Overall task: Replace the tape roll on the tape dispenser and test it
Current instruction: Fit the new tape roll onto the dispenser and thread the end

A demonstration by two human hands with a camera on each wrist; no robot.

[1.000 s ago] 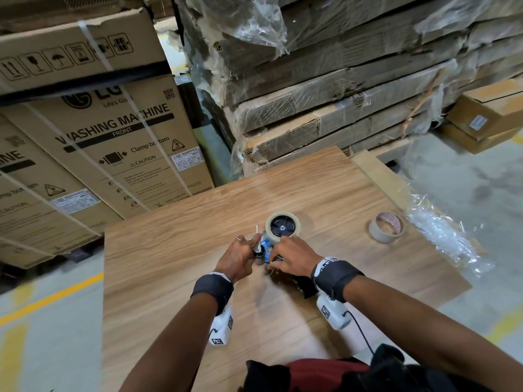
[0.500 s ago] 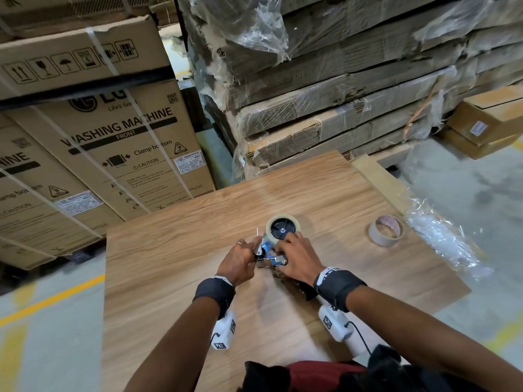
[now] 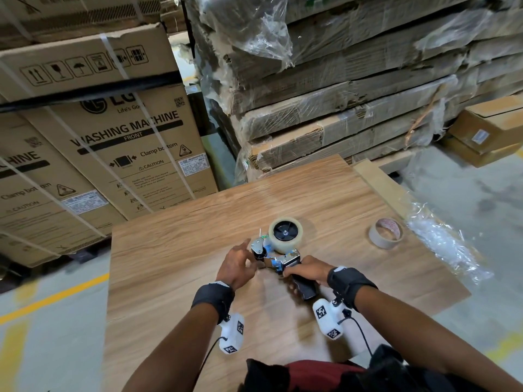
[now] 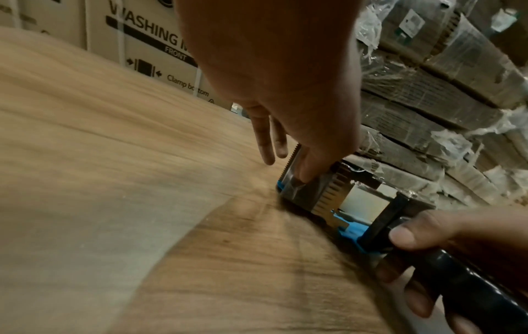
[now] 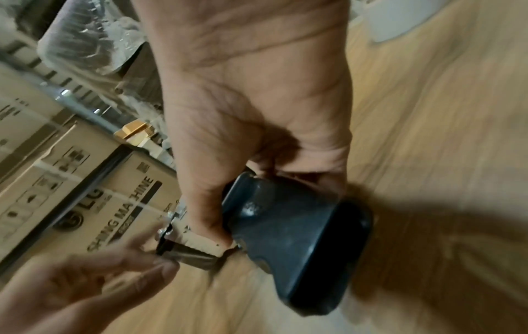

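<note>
At the centre of the head view, the tape dispenser (image 3: 278, 257) is lying on its side on the wooden table (image 3: 175, 267), its long axis running from the black handle at lower right up-left to the metal cutter end, with the clear tape roll (image 3: 285, 235) facing up above it. Behind the table, washing machine cartons (image 3: 113, 142) are filling the upper left and wrapped flat boxes (image 3: 339, 94) the upper right, while an old tape core (image 3: 386, 232) is sitting well apart at right. The right hand (image 3: 307, 271) is gripping the handle with fingers wrapped round it, and the left hand (image 3: 236, 264), fingers loosely spread, is touching the cutter end with one fingertip.
</note>
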